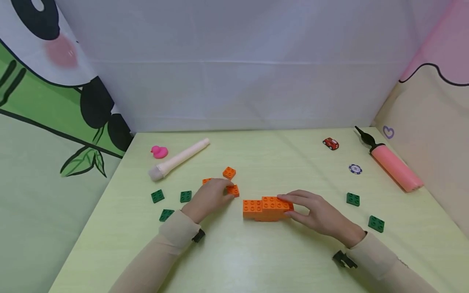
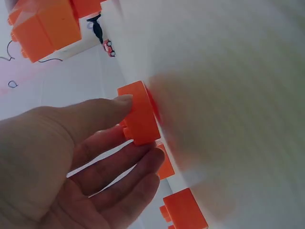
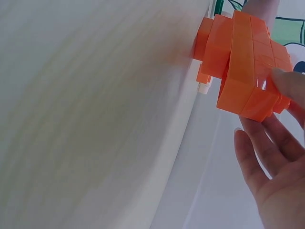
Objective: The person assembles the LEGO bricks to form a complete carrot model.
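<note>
My left hand point(image 1: 210, 198) pinches a loose orange toy brick point(image 2: 140, 114) low over the table, thumb on its near side and fingers behind. Another orange brick point(image 1: 229, 173) lies just past the fingertips, and a further orange brick point(image 1: 207, 180) is partly hidden behind the hand. To the right, a stepped block of joined orange bricks point(image 1: 266, 208) is held at its right end by my right hand point(image 1: 318, 211), the thumb in front and fingers at the back. The right wrist view shows the thumb pressed on the orange block's point(image 3: 243, 67) side.
Green bricks lie on both sides, such as one at left point(image 1: 157, 196) and one at right point(image 1: 376, 224). Farther back are a pink duck point(image 1: 159, 152), a pale tube point(image 1: 179, 159), a red toy car point(image 1: 331, 143), a poker chip point(image 1: 355, 169) and a pink pump point(image 1: 395, 167).
</note>
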`<state>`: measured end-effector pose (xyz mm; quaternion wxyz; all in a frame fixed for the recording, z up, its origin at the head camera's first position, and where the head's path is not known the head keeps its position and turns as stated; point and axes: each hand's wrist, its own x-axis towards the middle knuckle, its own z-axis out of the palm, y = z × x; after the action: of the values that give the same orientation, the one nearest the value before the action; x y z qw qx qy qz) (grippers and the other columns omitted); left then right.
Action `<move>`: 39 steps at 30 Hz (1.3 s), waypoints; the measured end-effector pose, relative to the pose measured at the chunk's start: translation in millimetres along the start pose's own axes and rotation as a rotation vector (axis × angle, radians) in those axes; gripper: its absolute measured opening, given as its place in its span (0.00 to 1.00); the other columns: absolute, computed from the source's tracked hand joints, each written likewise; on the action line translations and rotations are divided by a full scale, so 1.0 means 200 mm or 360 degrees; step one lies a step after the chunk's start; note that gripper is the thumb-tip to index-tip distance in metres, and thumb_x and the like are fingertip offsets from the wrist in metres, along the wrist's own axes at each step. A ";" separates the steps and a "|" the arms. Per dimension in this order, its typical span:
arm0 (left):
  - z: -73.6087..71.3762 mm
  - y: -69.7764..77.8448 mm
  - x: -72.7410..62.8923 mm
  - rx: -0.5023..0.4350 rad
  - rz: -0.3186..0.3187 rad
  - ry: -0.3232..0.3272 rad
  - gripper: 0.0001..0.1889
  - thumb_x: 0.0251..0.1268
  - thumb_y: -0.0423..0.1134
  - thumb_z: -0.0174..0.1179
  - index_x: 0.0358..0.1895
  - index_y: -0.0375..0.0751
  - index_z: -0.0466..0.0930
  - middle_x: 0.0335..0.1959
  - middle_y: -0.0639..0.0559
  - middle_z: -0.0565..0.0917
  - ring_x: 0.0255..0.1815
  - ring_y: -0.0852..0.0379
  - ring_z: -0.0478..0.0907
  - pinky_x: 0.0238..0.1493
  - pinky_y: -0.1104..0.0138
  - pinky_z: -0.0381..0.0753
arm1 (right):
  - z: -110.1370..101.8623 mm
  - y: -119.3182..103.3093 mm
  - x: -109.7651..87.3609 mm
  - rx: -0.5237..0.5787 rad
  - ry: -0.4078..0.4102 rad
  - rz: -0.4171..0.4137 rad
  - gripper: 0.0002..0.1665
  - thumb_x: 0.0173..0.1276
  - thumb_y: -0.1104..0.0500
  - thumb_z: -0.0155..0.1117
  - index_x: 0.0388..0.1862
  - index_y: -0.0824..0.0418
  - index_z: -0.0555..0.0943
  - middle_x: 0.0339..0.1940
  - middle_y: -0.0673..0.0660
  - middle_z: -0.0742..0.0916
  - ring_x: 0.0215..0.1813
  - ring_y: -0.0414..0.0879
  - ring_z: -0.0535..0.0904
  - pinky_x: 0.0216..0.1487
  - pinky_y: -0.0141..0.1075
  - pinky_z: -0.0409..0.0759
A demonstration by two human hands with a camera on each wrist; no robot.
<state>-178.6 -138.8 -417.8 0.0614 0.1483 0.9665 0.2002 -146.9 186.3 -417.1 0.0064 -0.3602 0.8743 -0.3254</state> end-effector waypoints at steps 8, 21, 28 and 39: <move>-0.02 0.01 -0.06 -0.0556 0.0230 0.0164 0.16 0.67 0.42 0.65 0.56 0.45 0.84 0.51 0.56 0.84 0.51 0.55 0.81 0.54 0.61 0.82 | 0.00 0.00 -0.01 -0.0013 0.0009 0.0021 0.31 0.67 0.55 0.71 0.68 0.42 0.77 0.59 0.46 0.83 0.58 0.41 0.80 0.56 0.41 0.82; 0.03 0.14 -0.14 -0.0569 0.0880 0.0281 0.15 0.65 0.37 0.67 0.53 0.41 0.84 0.49 0.55 0.83 0.46 0.62 0.78 0.48 0.59 0.83 | 0.01 0.00 0.00 -0.0013 0.0026 -0.0033 0.31 0.66 0.56 0.72 0.68 0.43 0.78 0.57 0.45 0.83 0.56 0.41 0.81 0.54 0.39 0.83; 0.03 0.15 -0.13 -0.0566 0.0860 0.0226 0.15 0.66 0.39 0.66 0.55 0.42 0.83 0.49 0.55 0.83 0.46 0.62 0.77 0.48 0.60 0.83 | 0.01 0.00 0.01 -0.0007 0.0033 -0.0039 0.31 0.66 0.57 0.72 0.68 0.43 0.78 0.57 0.45 0.83 0.56 0.41 0.81 0.54 0.38 0.83; 0.05 0.14 -0.13 -0.0736 0.0639 -0.0032 0.19 0.68 0.42 0.65 0.60 0.49 0.79 0.53 0.60 0.83 0.51 0.63 0.80 0.53 0.62 0.83 | 0.01 0.01 0.01 0.0017 0.0041 -0.0037 0.31 0.66 0.57 0.72 0.68 0.43 0.78 0.58 0.45 0.83 0.56 0.41 0.81 0.54 0.38 0.83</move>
<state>-144.2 -118.8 -414.8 0.0622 0.3205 0.8460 0.4217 -149.2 184.6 -420.4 -0.0066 -0.3661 0.8683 -0.3347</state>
